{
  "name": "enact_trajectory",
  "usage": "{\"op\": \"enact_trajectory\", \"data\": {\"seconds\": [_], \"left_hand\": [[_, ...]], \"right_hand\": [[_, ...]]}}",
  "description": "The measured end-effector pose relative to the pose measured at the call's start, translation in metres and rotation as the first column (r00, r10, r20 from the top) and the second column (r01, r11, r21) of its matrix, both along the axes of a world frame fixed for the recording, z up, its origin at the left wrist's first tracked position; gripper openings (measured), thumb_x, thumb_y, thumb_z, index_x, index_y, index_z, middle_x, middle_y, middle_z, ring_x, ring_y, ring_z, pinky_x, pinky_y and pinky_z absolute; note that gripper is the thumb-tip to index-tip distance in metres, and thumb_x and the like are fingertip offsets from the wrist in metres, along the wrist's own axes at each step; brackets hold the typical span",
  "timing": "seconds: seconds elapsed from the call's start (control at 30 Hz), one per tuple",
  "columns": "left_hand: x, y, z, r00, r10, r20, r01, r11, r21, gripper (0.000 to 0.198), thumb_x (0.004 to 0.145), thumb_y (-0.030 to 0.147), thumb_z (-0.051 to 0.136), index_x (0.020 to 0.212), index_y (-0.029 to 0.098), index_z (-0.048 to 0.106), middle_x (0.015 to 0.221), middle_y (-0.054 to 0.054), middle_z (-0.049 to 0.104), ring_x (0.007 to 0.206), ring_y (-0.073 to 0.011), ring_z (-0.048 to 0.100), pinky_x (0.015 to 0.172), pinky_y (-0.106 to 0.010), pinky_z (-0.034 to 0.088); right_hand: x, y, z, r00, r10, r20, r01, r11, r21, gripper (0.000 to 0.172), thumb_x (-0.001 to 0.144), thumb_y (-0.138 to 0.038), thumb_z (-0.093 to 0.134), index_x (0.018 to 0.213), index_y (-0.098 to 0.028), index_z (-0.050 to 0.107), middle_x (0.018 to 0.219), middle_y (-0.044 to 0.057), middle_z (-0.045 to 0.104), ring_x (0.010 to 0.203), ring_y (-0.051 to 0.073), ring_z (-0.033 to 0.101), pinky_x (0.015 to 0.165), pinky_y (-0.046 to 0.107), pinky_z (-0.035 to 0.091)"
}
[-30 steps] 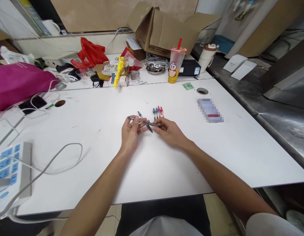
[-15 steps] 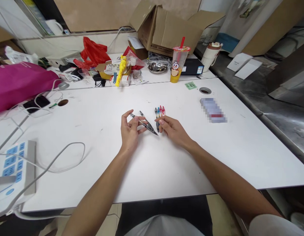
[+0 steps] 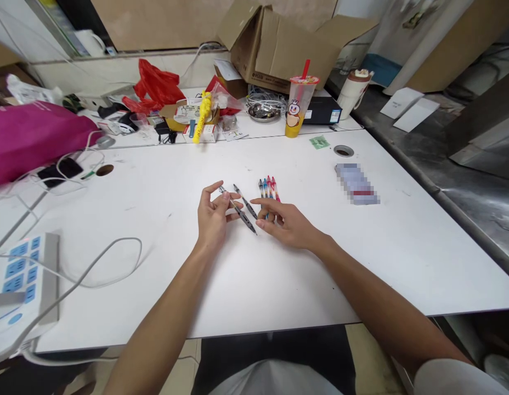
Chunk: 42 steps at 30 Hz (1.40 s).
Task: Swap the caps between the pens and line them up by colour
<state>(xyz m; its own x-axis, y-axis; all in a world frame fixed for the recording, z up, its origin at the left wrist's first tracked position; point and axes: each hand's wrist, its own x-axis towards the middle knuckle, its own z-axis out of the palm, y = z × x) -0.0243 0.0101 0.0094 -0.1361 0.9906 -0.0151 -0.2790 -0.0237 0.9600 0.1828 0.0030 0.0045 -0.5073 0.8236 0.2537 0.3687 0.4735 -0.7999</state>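
My left hand is closed round a grey-and-clear pen, held at a slant with its tip pointing down and right. A second grey pen lies on the white table just to the right of it. My right hand has its index finger and thumb apart, close to the tips of both pens, with nothing gripped. Behind the right fingers several pens lie side by side: a black pen, a blue pen and two pink-red ones. Their lower ends are partly hidden by that hand.
A phone-like blurred object lies to the right. At the back stand a drink cup, a yellow stick-like thing and a cardboard box. A white power strip with a looping cable occupies the left.
My left hand has shifted slightly left with its pen, whose tip swung left and nearer, apart from the second pen. My right hand's thumb and index finger have spread from a pinch.
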Motion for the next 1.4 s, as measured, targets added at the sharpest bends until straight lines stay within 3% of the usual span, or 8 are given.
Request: {"op": "enact_trajectory", "data": {"seconds": [0.27,0.4,0.47,0.57,0.73,0.9,1.23,1.4], "left_hand": [[0.0,0.002,-0.003,0.997,-0.078,0.012,0.078,0.996,-0.047,0.075,0.088,0.042,0.077,0.15,0.029,0.036,0.119,-0.012,0.075,0.097,-0.0225,0.075,0.07,-0.03,0.062],[-0.004,0.007,-0.015,0.981,-0.026,-0.192,0.023,1.0,-0.016,0.055,0.099,0.044,0.059,0.148,0.025,0.042,0.134,-0.016,0.067,0.109,-0.0255,0.072,0.083,-0.038,0.061],[-0.005,0.007,-0.02,0.861,0.022,-0.508,0.045,0.992,0.119,0.037,0.101,0.03,0.052,0.137,0.022,0.055,0.139,-0.015,0.063,0.117,-0.0263,0.066,0.096,-0.044,0.057],[-0.003,0.004,-0.023,0.48,0.063,-0.875,0.336,0.908,0.249,0.038,0.093,0.011,0.048,0.126,0.019,0.066,0.142,-0.013,0.061,0.132,-0.0298,0.054,0.113,-0.052,0.043],[0.004,-0.003,-0.018,0.195,0.043,-0.98,0.462,0.877,0.131,0.029,0.1,0.025,0.048,0.116,0.017,0.071,0.136,-0.011,0.067,0.129,-0.0346,0.052,0.107,-0.053,0.045],[-0.003,0.001,-0.014,0.23,0.038,-0.972,0.308,0.945,0.11,0.027,0.102,0.021,0.042,0.1,0.018,0.069,0.103,-0.009,0.074,0.103,-0.0297,0.064,0.095,-0.047,0.05],[-0.011,-0.002,-0.006,0.307,-0.025,-0.951,0.04,0.999,-0.014,0.042,0.089,0.006,0.044,0.129,0.018,0.054,0.116,-0.017,0.068,0.101,-0.0312,0.066,0.087,-0.048,0.053],[-0.017,0.003,-0.008,0.609,-0.008,-0.793,-0.008,1.0,-0.016,0.046,0.085,0.008,0.055,0.129,0.019,0.05,0.111,-0.015,0.069,0.095,-0.0272,0.066,0.085,-0.045,0.055]], "right_hand": [[-0.006,-0.005,0.001,0.987,0.137,0.082,-0.152,0.963,0.221,0.042,0.098,-0.033,0.063,0.139,-0.031,0.061,0.114,0.003,0.075,0.087,0.017,0.067,0.075,0.032,0.054],[-0.008,0.0,-0.006,0.999,0.045,0.021,-0.049,0.936,0.349,0.032,0.102,-0.033,0.057,0.13,-0.027,0.07,0.115,0.006,0.076,0.103,0.021,0.068,0.087,0.038,0.056],[-0.006,0.004,-0.01,0.998,-0.057,0.006,0.05,0.923,0.382,0.032,0.101,-0.035,0.058,0.128,-0.025,0.072,0.112,0.007,0.078,0.099,0.022,0.069,0.089,0.04,0.056],[-0.001,0.009,-0.013,0.983,-0.168,0.071,0.127,0.911,0.393,0.035,0.101,-0.036,0.058,0.13,-0.021,0.071,0.113,0.01,0.078,0.101,0.024,0.069,0.091,0.043,0.056],[0.002,0.012,-0.016,0.957,-0.172,0.235,0.068,0.917,0.394,0.036,0.104,-0.032,0.051,0.132,-0.018,0.069,0.114,0.011,0.077,0.102,0.026,0.068,0.091,0.043,0.055],[0.002,0.013,-0.015,0.922,-0.161,0.353,-0.005,0.905,0.425,0.033,0.104,-0.033,0.052,0.126,-0.018,0.072,0.105,0.01,0.075,0.095,0.025,0.066,0.088,0.042,0.053],[-0.002,0.016,-0.022,0.898,-0.195,0.395,-0.031,0.866,0.498,0.021,0.1,-0.027,0.061,0.109,-0.021,0.079,0.126,0.01,0.072,0.114,0.028,0.059,0.087,0.042,0.047],[0.001,0.018,-0.024,0.906,-0.17,0.387,-0.024,0.894,0.448,0.02,0.1,-0.029,0.061,0.109,-0.023,0.078,0.125,0.01,0.072,0.118,0.029,0.058,0.089,0.045,0.046]]}}
